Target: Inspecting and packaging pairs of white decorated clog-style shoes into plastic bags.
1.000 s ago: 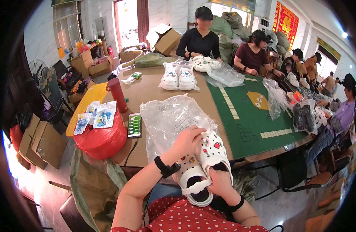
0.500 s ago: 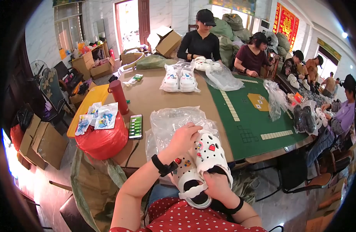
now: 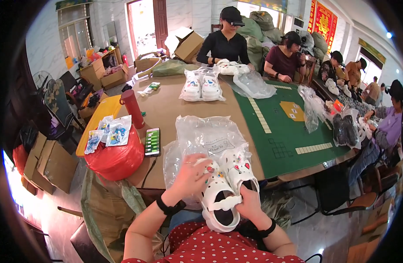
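A pair of white clog sandals [image 3: 225,186] with small coloured charms sits side by side at the near table edge, in front of my chest. My left hand [image 3: 190,177] rests on the toe of the left clog, fingers curled over its charms. My right hand [image 3: 250,205] grips the heel end of the pair from below. Just behind the clogs lies a crumpled clear plastic bag [image 3: 208,136] on the brown table [image 3: 170,107].
A phone [image 3: 152,141], a red bottle [image 3: 132,108] and a red sack [image 3: 116,155] stand at my left. Bagged white clogs [image 3: 202,87] lie mid-table beside a green mat [image 3: 282,127]. Several other people sit working around the far and right sides.
The pair of clogs has stayed in both hands and shifted slightly lower and nearer my chest; my left hand has slid over the left clog's toe.
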Motion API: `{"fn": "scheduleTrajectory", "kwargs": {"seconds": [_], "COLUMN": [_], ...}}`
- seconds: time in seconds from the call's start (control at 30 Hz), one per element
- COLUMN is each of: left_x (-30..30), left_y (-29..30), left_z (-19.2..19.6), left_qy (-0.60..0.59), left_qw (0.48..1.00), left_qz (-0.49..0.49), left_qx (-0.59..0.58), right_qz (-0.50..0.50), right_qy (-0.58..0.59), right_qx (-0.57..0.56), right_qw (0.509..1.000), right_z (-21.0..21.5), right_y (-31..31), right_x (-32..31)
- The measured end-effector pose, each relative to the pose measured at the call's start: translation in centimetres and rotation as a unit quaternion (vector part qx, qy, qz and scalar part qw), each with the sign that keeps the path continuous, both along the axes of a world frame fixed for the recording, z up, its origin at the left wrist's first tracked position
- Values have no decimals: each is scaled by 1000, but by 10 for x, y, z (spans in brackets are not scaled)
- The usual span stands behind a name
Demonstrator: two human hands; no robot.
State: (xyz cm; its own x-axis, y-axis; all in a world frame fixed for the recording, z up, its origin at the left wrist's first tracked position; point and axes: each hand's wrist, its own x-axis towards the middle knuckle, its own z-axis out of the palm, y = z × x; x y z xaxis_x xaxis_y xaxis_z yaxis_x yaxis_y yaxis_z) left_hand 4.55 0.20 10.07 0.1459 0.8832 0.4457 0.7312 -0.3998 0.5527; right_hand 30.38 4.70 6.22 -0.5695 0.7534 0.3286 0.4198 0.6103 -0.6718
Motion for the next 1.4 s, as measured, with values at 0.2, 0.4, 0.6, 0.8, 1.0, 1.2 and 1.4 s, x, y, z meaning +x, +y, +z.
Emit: {"fn": "scheduleTrajectory", "kwargs": {"seconds": [0.2, 0.4, 0.6, 0.8, 1.0, 1.2, 1.4], "left_x": [-38, -28, -25, -24, -21, -15, -17], "left_y": [-41, -56, -73, -75, -81, -76, -78], "left_z": [-44, -57, -88, -84, -92, -94, -106], "left_qy": [-221, -427, -504, -514, -527, -521, -487], "left_qw": [946, 886, 851, 842, 834, 837, 852], "left_qz": [189, 96, 126, 133, 146, 154, 183], "left_qx": [-143, -153, -79, -97, -70, -69, -62], "right_qz": [0, 28, 171, 286, 198, -21, -26], "right_qy": [22, 3, -91, -118, -41, 102, 107], "right_qx": [-14, -79, -114, -182, -367, -54, -54], "right_qw": [1000, 996, 974, 933, 908, 993, 993], "right_z": [9, 0, -27, -1, 49, -10, -50], "right_y": [-6, -26, -36, -19, 16, 72, 91], "right_x": [-21, -41, -38, -17, 21, 11, 5]}}
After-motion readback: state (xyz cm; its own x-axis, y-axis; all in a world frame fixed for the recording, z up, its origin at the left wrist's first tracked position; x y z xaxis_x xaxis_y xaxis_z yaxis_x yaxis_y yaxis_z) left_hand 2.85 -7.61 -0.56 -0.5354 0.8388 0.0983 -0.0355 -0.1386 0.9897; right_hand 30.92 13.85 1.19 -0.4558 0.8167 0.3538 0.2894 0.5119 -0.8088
